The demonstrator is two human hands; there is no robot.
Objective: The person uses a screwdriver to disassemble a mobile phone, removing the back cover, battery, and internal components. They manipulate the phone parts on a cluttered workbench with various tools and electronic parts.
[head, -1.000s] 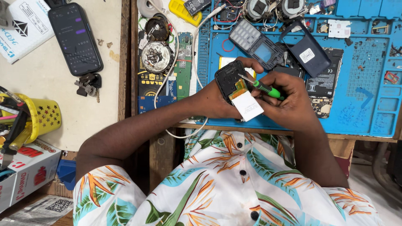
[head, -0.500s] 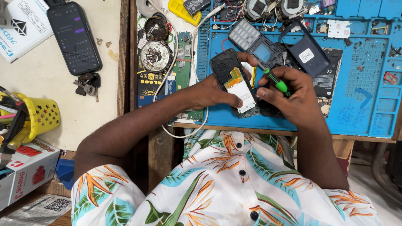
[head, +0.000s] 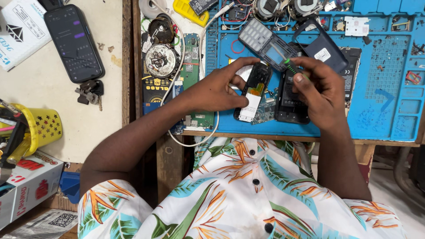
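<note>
our left hand (head: pixel 217 90) rests on the blue repair mat (head: pixel 380 102), its fingers curled around the opened phone body (head: pixel 253 93), thumb against the near edge and fingertips over the top, so the body is pinned flat near the mat's front left part. our right hand (head: pixel 321 90) pinches a green-handled screwdriver (head: pixel 290 66) between thumb and forefinger, the other fingers folded; its tip points toward the upper end of the phone body, though we cannot tell whether it touches.

we judge the phone body light, stiff and thin, with an exposed orange flex strip and a pale patch on its inside that look fragile. it is best held by the long plastic edges, as now, keeping fingers off the flex and the bare circuit board (head: pixel 265 113) just beside it. the screwdriver is slim and likely slippery at the shaft, so the grip belongs on the handle.

a second dark phone shell (head: pixel 290 99) lies touching the right side, and a grey keypad handset (head: pixel 265 44) lies above it.

packages and labels: a white box with a dark diamond mark (head: pixel 20 33) at the far left corner; a white and red carton (head: pixel 26 190) at the lower left, beside a yellow star-punched cup (head: pixel 42 126); a dark rectangular packet with yellow lettering (head: pixel 157 90) left of the mat; a small white square label on a dark back cover (head: pixel 323 51).
</note>
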